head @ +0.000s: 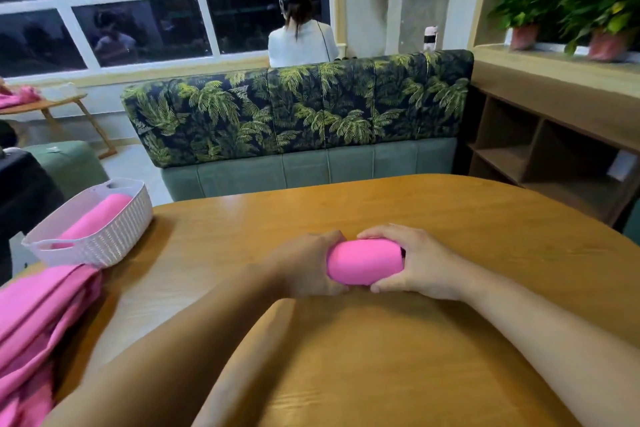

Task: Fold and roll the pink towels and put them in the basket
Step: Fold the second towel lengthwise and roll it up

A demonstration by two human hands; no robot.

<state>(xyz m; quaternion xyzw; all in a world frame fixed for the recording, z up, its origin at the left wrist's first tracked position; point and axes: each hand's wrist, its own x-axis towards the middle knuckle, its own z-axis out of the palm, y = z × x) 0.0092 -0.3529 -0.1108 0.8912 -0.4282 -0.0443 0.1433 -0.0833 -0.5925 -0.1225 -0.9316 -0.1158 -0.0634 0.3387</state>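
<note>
A tightly rolled pink towel (365,262) lies at the middle of the wooden table (450,215). My left hand (308,267) grips its left end and my right hand (419,263) grips its right end, fingers curled over the top. At the table's left corner stands a white woven basket (114,229) with one rolled pink towel (97,218) lying inside it. A heap of loose pink towels (38,329) is draped over the table's left edge, just in front of the basket.
Behind the table runs a sofa (298,121) with a leaf-print back; a person in white sits beyond it, facing away. Wooden shelves (540,149) stand at the right, potted plants above them. A small side table (52,107) stands far left.
</note>
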